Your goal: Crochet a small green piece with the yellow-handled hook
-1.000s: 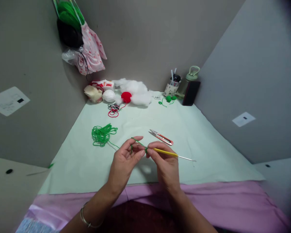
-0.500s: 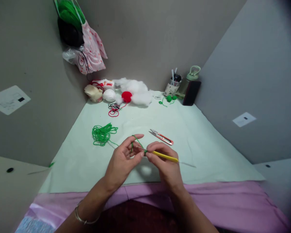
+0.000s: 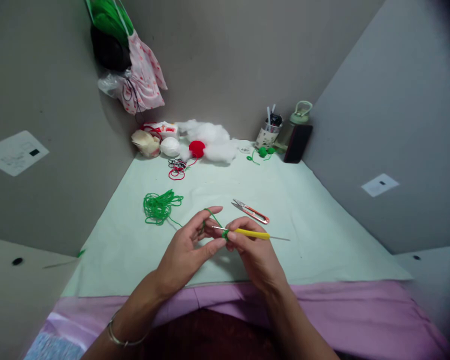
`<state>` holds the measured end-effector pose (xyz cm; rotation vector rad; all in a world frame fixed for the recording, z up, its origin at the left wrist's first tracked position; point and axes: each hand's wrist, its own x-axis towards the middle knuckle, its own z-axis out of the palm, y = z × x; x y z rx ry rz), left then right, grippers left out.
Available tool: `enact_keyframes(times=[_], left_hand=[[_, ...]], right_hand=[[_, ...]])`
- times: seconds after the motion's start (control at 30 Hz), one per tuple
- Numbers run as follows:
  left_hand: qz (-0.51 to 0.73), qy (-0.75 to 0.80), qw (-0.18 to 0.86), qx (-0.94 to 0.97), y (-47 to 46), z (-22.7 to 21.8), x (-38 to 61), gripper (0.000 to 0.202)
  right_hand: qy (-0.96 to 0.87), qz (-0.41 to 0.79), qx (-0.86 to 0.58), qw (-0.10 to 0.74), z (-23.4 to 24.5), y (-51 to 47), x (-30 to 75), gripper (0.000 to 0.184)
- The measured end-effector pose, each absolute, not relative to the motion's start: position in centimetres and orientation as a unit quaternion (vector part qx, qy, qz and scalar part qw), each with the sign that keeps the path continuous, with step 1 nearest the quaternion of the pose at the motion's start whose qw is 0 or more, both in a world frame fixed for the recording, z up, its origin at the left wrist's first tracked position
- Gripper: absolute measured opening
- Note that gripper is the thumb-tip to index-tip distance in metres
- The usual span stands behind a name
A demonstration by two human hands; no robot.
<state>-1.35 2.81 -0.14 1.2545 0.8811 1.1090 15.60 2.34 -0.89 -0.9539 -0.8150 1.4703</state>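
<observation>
My right hand [image 3: 257,255] grips a crochet hook [image 3: 253,233] by its yellow handle, the metal tip pointing left. At that tip is a small piece of green crochet work [image 3: 225,234], pinched by my left hand [image 3: 189,245] between thumb and a finger. Green yarn [image 3: 214,218] runs up from the piece over my raised left index finger. From the left hand the strand trails back to a loose heap of green yarn [image 3: 161,206] on the table. Thread snips [image 3: 251,211] with orange handles lie just beyond my right hand.
Along the back sit a white yarn ball [image 3: 170,147], a red yarn ball [image 3: 197,149], white stuffing [image 3: 210,137] and small green pieces [image 3: 262,152]. At back right stand a pen cup [image 3: 267,136], a bottle [image 3: 299,117] and a phone [image 3: 298,144]. Grey partitions [image 3: 247,65] enclose the table.
The crochet hook has turned, its rear end rising so that it lies nearer level. My right hand shifts slightly with it; the left hand keeps its hold on the green work.
</observation>
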Motion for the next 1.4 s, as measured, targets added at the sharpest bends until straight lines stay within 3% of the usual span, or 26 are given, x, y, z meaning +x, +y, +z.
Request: enact_keyframes(times=[0.23, 0.47, 0.53, 0.73, 0.87, 1.17, 1.4], left_hand=[[0.455, 0.359, 0.601, 0.551, 2.8, 0.2, -1.6, 0.047], [0.478, 0.364, 0.378, 0.705, 3.6, 0.3, -2.3, 0.046], [0.483, 0.363, 0.361, 0.710, 3.6, 0.3, -2.2, 0.046], [0.489, 0.387, 0.535, 0.570, 2.8, 0.4, -1.4, 0.044], [0.513, 0.367, 0.597, 0.496, 2.8, 0.0, -1.0, 0.041], [0.537, 0.365, 0.636, 0.416, 2.7, -0.8, 0.2, 0.041], [0.522, 0.338, 0.651, 0.435, 2.1, -1.0, 0.7, 0.036]], right_hand=[[-0.292, 0.726, -0.338, 0.523, -0.9, 2.3, 15.8, 0.029], [-0.276, 0.763, -0.324, 0.487, -1.0, 2.6, 15.8, 0.026], [-0.285, 0.756, -0.325, 0.491, -1.0, 2.6, 15.9, 0.026], [-0.281, 0.737, -0.317, 0.527, -0.6, 2.2, 15.8, 0.029], [-0.270, 0.741, -0.322, 0.524, -0.4, 2.1, 15.4, 0.030], [-0.284, 0.661, -0.361, 0.593, -1.3, 2.4, 14.5, 0.029], [-0.399, 0.502, -0.375, 0.670, -1.2, 2.2, 14.1, 0.011]])
